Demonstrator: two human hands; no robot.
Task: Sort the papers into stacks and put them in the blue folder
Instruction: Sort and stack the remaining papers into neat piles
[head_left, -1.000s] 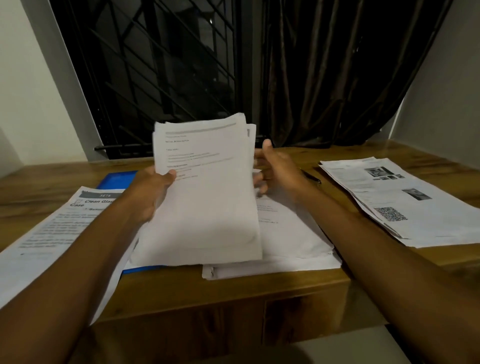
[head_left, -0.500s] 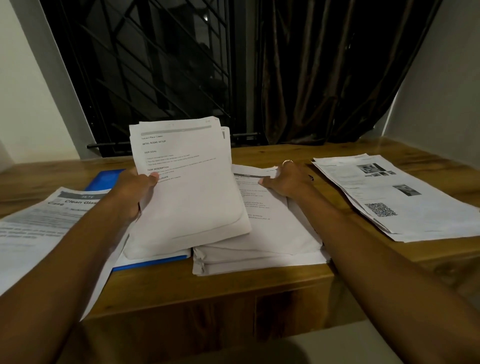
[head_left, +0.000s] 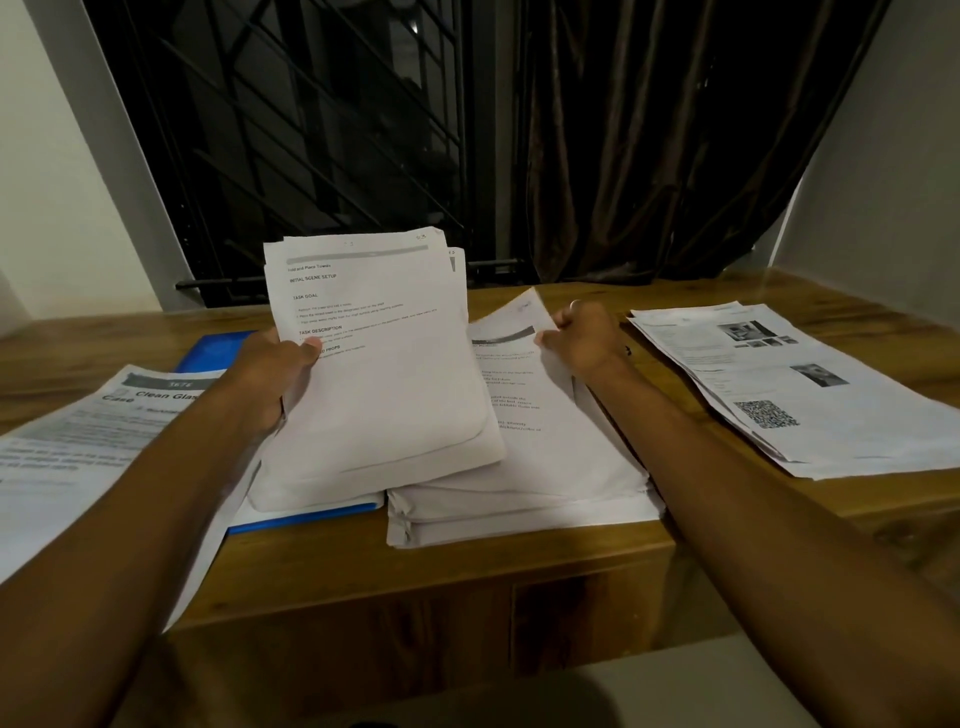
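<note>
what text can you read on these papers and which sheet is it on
"Fold and Place Towels": held sheaf, in left hand.
"INITIAL SCENE SETUP": same sheaf.
"TASK GOAL": same sheaf.
"TASK DESCRIPTION": same sheaf.
"3676": far-left sheet.
"Clean Glas", cut off, and "Case": same sheet.
Blurred: the top sheet that the right hand pinches on the middle stack.
Too small: print on the right stack, beside its QR code.

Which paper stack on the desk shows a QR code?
The far-right stack: it alone carries photos and a QR code; the others show only text.
</note>
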